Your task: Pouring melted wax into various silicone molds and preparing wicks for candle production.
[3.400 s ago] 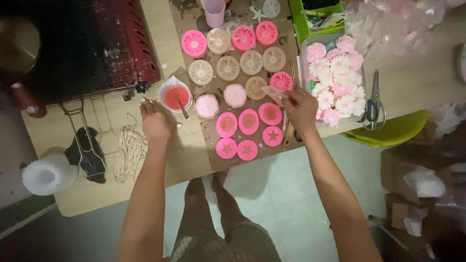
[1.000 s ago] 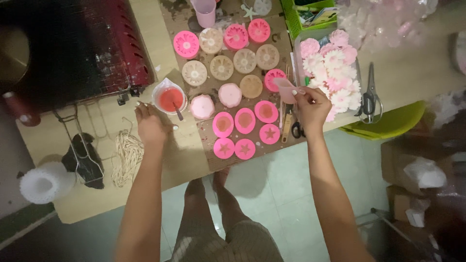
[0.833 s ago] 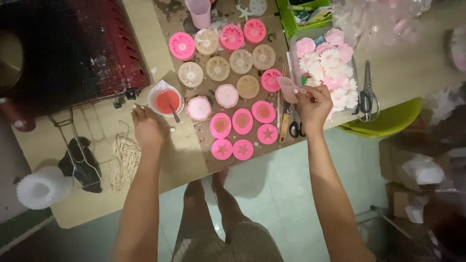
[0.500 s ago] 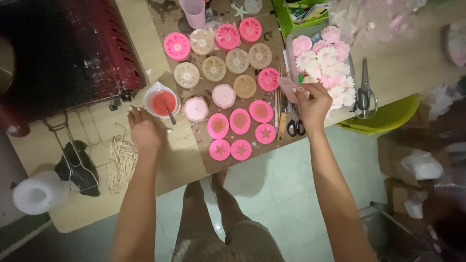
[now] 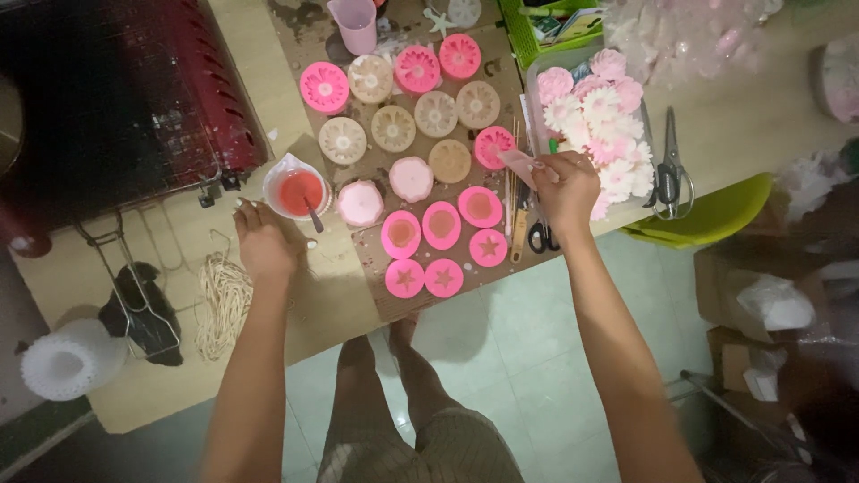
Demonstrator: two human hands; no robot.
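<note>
**Head view: a pink scrap pinched over the moulds**

Head view shows a small pale pink piece (image 5: 517, 162) clamped in the right hand (image 5: 565, 188), its grip closed on it just above the black-handled scissors (image 5: 540, 234) and beside the tub of pink and white flowers (image 5: 601, 114). The step in hand looks like handling a cast piece among the round pink moulds (image 5: 440, 224) left of that grip. The left hand (image 5: 265, 240) rests flat on the table (image 5: 340, 295), fingers spread and holding nothing, just below the cup of red liquid (image 5: 296, 188). Next calls for a steady placing
</note>
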